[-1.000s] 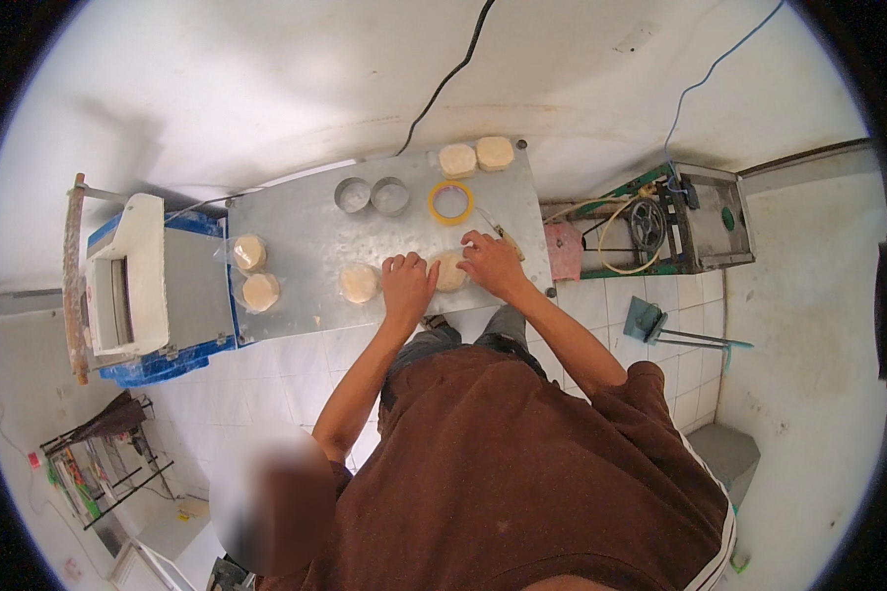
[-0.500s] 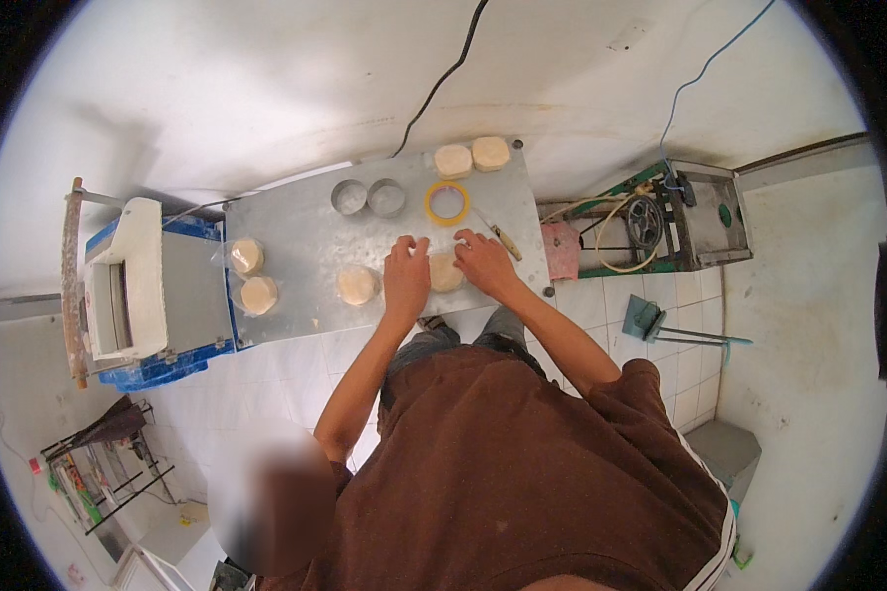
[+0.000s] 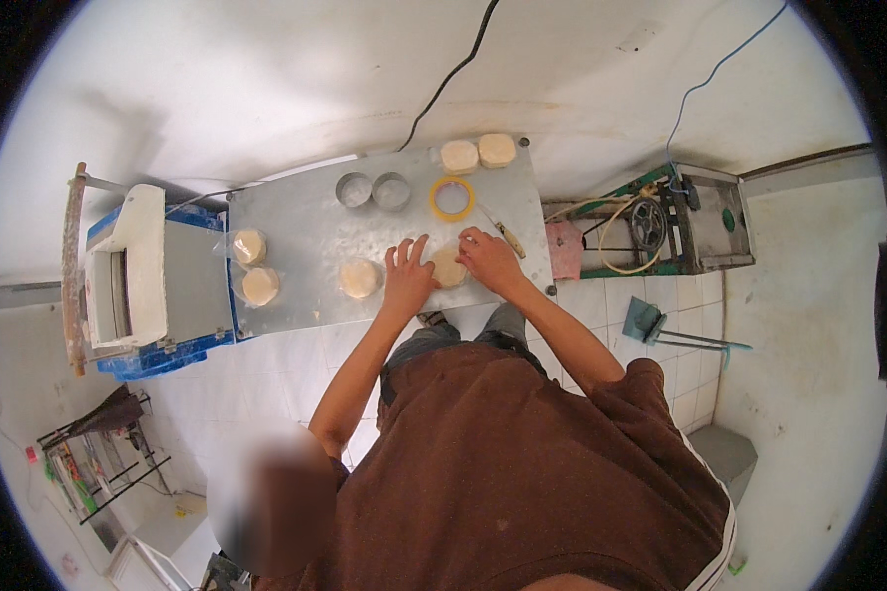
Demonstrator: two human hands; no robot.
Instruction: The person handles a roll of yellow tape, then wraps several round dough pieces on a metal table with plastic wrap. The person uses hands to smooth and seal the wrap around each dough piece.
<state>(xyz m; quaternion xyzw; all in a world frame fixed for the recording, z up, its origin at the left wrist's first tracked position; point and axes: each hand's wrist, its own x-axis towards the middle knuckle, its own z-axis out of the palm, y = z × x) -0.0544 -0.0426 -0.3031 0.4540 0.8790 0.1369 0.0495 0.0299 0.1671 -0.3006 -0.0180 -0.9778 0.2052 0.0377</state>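
A pale round stack of dough wrappers [image 3: 449,267] lies near the front edge of the metal table, between my hands. My left hand [image 3: 407,281] rests at its left side, fingers spread and thumb against the stack. My right hand [image 3: 490,262] has its fingers bent and pinched together at the stack's upper right edge. Another round stack in clear plastic [image 3: 360,279] lies left of my left hand. Beyond my hands are a roll of yellow tape [image 3: 451,200] and a knife [image 3: 504,232] with a light handle.
Two metal ring cutters [image 3: 373,191] stand toward the back of the table [image 3: 301,222]. More round stacks lie at the left end [image 3: 260,286] and far right corner [image 3: 497,151]. A white and blue machine [image 3: 182,281] adjoins the left; a green-framed machine [image 3: 650,227] stands right.
My left hand's fingers have spread apart and its thumb has come to the stack. My right hand's fingers have drawn together at the stack's edge, uncovering more of it.
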